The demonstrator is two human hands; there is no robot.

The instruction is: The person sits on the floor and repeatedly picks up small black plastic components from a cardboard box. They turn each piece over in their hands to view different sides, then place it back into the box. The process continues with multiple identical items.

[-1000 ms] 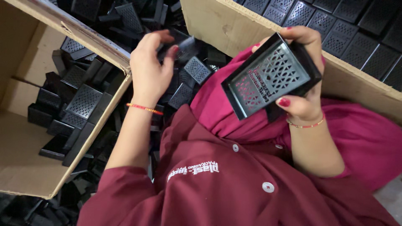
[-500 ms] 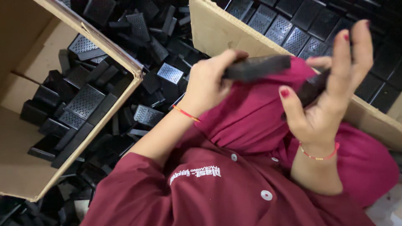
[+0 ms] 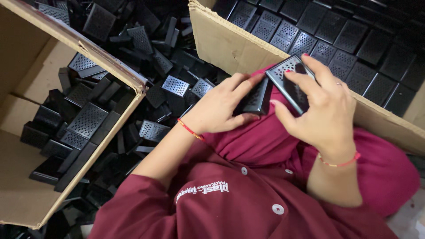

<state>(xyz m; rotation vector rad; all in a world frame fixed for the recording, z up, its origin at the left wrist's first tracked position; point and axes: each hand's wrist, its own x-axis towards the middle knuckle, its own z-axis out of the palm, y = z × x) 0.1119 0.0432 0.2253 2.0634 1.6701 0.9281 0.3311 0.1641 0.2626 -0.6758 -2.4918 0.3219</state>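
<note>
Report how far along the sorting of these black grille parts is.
Done: neat rows of parts fill the right box. In hand: the left hand holds one black part, and the right hand holds another. Left: a loose pile, plus parts in the left box.

garment: maroon shirt (image 3: pixel 248 194), short sleeves, white round buttons (image 3: pixel 278 209) down the front, white printed chest mark beside the buttons. left hand (image 3: pixel 217 108): thin red-orange wrist cord. right hand (image 3: pixel 325 110): like cord, red nail polish.
</note>
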